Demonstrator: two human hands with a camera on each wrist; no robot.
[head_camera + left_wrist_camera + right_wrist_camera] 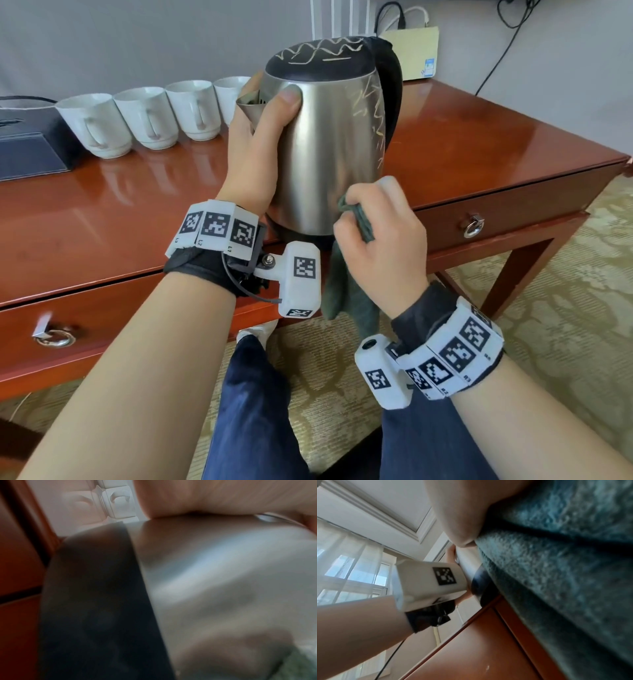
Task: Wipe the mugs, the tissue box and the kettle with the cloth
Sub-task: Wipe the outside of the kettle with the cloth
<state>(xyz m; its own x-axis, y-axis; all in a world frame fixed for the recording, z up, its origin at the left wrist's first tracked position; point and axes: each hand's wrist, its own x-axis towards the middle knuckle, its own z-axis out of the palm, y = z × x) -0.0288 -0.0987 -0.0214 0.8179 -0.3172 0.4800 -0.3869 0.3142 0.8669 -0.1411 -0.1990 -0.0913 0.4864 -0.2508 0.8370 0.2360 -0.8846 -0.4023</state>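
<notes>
The brushed-steel kettle [329, 147], black-lidded and tapered, is held tilted above the glossy wooden surface [479, 137] by the left hand [253, 144], fingers wrapped near the spout. A dark green textured cloth [356, 219] is clamped in the right hand [380, 240] against its lower wall. Four white mugs [144, 116] are lined behind.

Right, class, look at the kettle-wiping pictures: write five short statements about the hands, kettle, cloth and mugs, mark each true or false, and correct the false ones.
1. The left hand grips the steel kettle near its spout. True.
2. The right hand holds a white paper towel. False: it grips a dark green cloth.
3. The white mugs stand in a row on the wooden table. True.
4. The kettle's lid is off. False: the black lid is on.
5. The tissue box is right of the kettle. False: it sits far left.
</notes>
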